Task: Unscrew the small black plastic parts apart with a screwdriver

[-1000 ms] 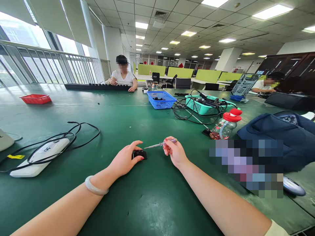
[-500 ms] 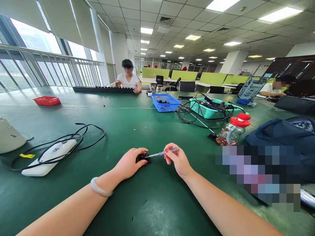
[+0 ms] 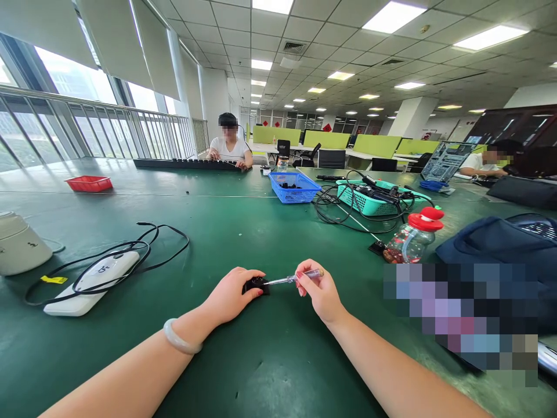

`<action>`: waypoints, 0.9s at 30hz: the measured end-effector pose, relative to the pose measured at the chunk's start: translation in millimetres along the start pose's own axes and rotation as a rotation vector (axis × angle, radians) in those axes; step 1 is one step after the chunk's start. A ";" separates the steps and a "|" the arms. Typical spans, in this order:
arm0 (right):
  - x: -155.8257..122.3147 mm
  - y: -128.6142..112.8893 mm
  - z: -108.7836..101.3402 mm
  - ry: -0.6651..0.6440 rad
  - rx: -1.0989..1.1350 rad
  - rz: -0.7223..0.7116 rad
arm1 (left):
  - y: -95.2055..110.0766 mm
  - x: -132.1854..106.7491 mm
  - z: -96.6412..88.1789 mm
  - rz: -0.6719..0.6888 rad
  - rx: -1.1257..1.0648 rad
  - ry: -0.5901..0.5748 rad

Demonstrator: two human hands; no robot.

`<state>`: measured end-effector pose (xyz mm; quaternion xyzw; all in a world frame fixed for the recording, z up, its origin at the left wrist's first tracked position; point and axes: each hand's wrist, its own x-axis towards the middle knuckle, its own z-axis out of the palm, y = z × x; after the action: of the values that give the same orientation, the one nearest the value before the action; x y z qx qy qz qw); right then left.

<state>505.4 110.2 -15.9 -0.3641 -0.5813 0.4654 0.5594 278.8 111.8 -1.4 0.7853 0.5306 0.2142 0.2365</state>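
My left hand [image 3: 232,293] is closed around a small black part [image 3: 257,284], keeping it on the green tabletop [image 3: 261,232]. Thumb and fingers lie on either side of it and cover much of it, so its exact kind does not show. My right hand [image 3: 317,290] grips the clear handle of a screwdriver [image 3: 285,280], which lies nearly level. Its thin metal shaft points left, and the tip is at the right side of the black part; I cannot tell whether it touches.
A power strip [image 3: 93,284] with a black cable lies left. Beyond are a red tray [image 3: 89,184], a blue basket [image 3: 295,194] and a teal basket [image 3: 374,203] with cables. A red-lidded jar [image 3: 411,238] and dark blue bag [image 3: 500,249] stand right. A person [image 3: 230,145] sits opposite.
The view has tilted slightly, so everything sits a little lower. The screwdriver tip has drawn back slightly to the right from over the black part. Both hands keep their grips.
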 end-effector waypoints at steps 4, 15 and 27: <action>-3.8 -3.6 -0.6 -0.031 -0.151 -0.069 | -0.6 0.3 0.3 0.009 -0.003 -0.001; -16.1 -25.2 10.6 -0.152 -0.549 -0.416 | -0.7 0.0 -0.2 0.006 -0.023 -0.006; -24.4 -27.2 21.3 -0.303 -0.867 -0.767 | -3.5 -1.0 1.4 0.019 -0.032 0.009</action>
<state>489.6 76.2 3.5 -0.2530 -0.8814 -0.0028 0.3989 276.7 111.7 -4.7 0.7853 0.5207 0.2285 0.2447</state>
